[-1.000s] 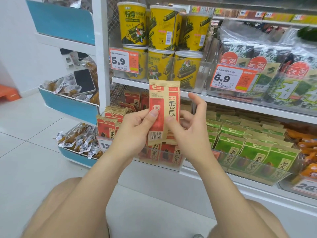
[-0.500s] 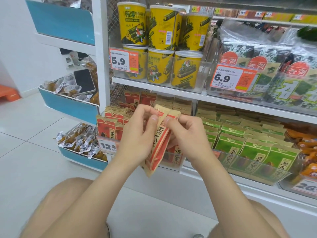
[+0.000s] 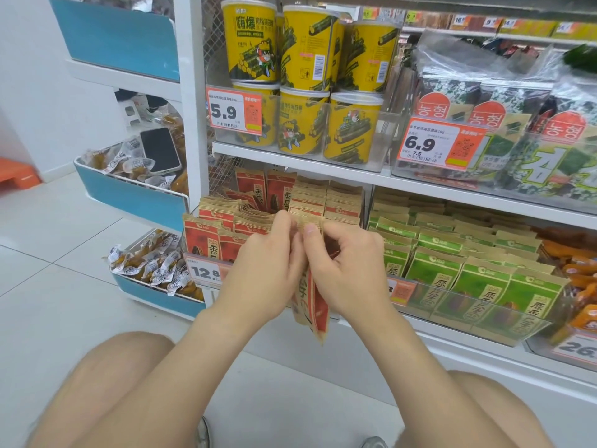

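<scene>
— What fills the view?
— A white shelf (image 3: 300,163), with a row of red packets (image 3: 206,232) on its lower tier.
— And the hands?
— The left hand (image 3: 265,273) and right hand (image 3: 349,270) both pinch the top of the held packet (image 3: 316,305), fingers curled. It hangs edge-on just before that row.

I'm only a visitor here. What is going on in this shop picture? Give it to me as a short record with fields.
Held: red snack packets, hanging down edge-on
Left hand: pinches the packets' top edge
Right hand: pinches the same top edge
Behind the hands: matching red packets in a shelf bin
To the right: green packets
Shelf above: yellow tubs
Far left: phone lying in a blue basket
</scene>
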Tool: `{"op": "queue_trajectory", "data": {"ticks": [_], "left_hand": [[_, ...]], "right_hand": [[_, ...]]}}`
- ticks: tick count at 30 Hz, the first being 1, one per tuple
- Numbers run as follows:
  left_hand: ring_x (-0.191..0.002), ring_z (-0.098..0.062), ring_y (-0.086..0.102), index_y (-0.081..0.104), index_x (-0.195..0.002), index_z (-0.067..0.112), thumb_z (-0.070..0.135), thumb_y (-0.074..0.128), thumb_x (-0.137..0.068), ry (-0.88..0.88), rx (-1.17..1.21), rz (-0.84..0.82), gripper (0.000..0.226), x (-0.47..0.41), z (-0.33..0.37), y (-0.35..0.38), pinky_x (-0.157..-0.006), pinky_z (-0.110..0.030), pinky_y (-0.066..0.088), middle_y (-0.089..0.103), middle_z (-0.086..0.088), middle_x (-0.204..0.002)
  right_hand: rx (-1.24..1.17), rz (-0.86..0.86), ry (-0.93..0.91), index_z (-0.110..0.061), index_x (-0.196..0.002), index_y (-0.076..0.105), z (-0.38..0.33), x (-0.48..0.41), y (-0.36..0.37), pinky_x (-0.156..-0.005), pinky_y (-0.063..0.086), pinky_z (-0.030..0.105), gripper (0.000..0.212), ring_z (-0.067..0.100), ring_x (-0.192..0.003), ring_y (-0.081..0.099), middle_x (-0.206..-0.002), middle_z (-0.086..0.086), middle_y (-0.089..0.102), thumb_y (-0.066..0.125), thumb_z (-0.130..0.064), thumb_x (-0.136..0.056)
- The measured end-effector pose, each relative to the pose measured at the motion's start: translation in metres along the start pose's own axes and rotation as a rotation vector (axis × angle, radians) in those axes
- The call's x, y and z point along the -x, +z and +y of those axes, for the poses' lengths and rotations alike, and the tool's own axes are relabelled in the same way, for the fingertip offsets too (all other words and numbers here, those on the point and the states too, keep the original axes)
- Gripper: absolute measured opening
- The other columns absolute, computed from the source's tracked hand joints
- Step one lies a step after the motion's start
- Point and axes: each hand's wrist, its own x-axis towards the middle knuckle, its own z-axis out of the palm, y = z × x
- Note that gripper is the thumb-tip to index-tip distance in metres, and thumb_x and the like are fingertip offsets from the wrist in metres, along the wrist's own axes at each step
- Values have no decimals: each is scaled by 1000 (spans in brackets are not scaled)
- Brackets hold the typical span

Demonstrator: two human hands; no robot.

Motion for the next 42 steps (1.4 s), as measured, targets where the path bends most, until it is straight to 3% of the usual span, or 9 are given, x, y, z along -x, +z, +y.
{"op": "queue_trajectory", "data": {"ticks": [4, 14, 19, 25, 29, 31, 34, 38, 42], "left_hand": [[-59, -18, 54, 46, -89, 24, 31, 41, -115, -14, 57, 48, 27, 0, 3, 2, -59, -46, 42, 56, 7, -67], [-63, -16, 65, 56, -93, 25, 38, 50, -112, -29, 170, 4, 24, -4, 0, -4, -60, -45, 54, 66, 3, -72], [-60, -16, 62, 52, -98, 25, 30, 64, -103, -39, 193, -53, 14, -5, 3, -11, -54, -30, 49, 66, 1, -72], [-77, -17, 64, 42, -109, 24, 20, 70, -94, -63, 183, -43, 32, -5, 3, -12, -65, -35, 53, 63, 6, -94], [-76, -20, 70, 33, -115, 23, 15, 74, -87, -87, 79, -95, 49, -2, -11, -10, -67, -52, 59, 66, 6, -95], [-79, -18, 73, 36, -116, 24, 20, 69, -97, -144, 90, -97, 39, -5, -14, -9, -70, -55, 60, 70, 7, -97], [-85, -17, 77, 47, -117, 29, 32, 52, -110, -343, 323, -88, 9, -10, -10, -11, -74, -57, 64, 76, 4, -101], [-95, -23, 81, 54, -123, 25, 16, 63, -107, -631, 847, 41, 21, -16, 0, -16, -91, -58, 64, 76, -8, -116], [-95, -22, 82, 50, -132, 18, 8, 80, -95, -627, 1001, 336, 49, -20, 1, -20, -79, -38, 67, 75, -10, -117]], "right_hand": [[-94, 52, -12, -20, -57, 44, -1, -2, 0, -52, 33, 34, 50, 13, -52, 38, -50, -5, 39, 64, -24, -103], [-98, 130, -13, -15, -60, 48, 1, -3, 2, -51, 30, 32, 49, 17, -52, 38, -51, 0, 40, 61, -20, -107], [-25, 206, -128, -13, -62, 49, -1, 2, 6, -53, 29, 29, 46, 14, -53, 38, -54, -5, 39, 63, -11, -105], [-17, 329, -241, -26, -71, 41, -9, 2, 12, -60, 25, 11, 47, -4, -58, 36, -63, -21, 28, 66, -1, -101], [-102, 422, -60, -11, -63, 50, -6, -5, 11, -52, 35, 32, 46, 13, -54, 41, -55, -6, 45, 60, -18, -108], [-176, 440, 31, -9, -74, 70, -7, -7, 2, -50, 41, 36, 43, 22, -56, 54, -60, 3, 62, 56, -27, -111], [-325, 458, 214, -17, -84, 76, -10, -11, -7, -55, 47, 27, 34, 2, -60, 57, -65, -13, 68, 56, -21, -112], [-607, 314, 445, -33, -129, 65, -3, -15, -1, -83, 65, 59, 34, 22, -92, 77, -101, 1, 80, 56, -9, -106], [-574, 114, 442, -30, -143, 61, -3, -11, -3, -77, 65, 32, 63, 13, -97, 77, -117, 2, 78, 65, 8, -94]]}}
